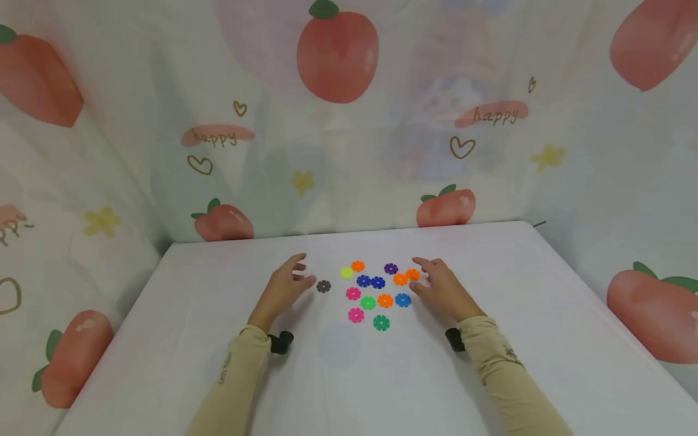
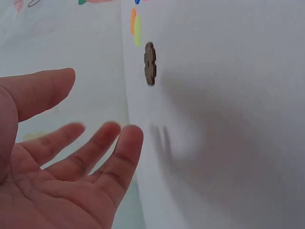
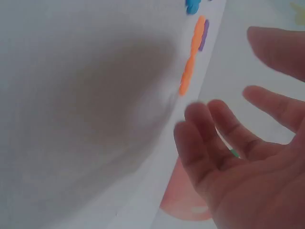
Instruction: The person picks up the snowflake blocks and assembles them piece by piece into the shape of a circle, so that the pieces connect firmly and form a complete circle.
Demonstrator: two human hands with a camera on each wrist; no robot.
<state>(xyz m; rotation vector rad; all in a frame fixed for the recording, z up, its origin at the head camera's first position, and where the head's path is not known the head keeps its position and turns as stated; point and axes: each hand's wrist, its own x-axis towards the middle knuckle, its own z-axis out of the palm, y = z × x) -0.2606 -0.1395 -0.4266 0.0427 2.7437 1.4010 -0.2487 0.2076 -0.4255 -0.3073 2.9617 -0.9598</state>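
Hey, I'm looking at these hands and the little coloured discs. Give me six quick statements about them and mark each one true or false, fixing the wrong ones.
1. The brown disc lies nearer the left hand than the right hand. True.
2. The right hand holds the brown disc. False: that disc lies on the table.
3. Two dark blue discs lie side by side. True.
4. Both hands are balled into fists. False: both are open.
5. The yellow disc lies beside an orange disc. True.
6. Only one orange disc is on the table. False: there are four.
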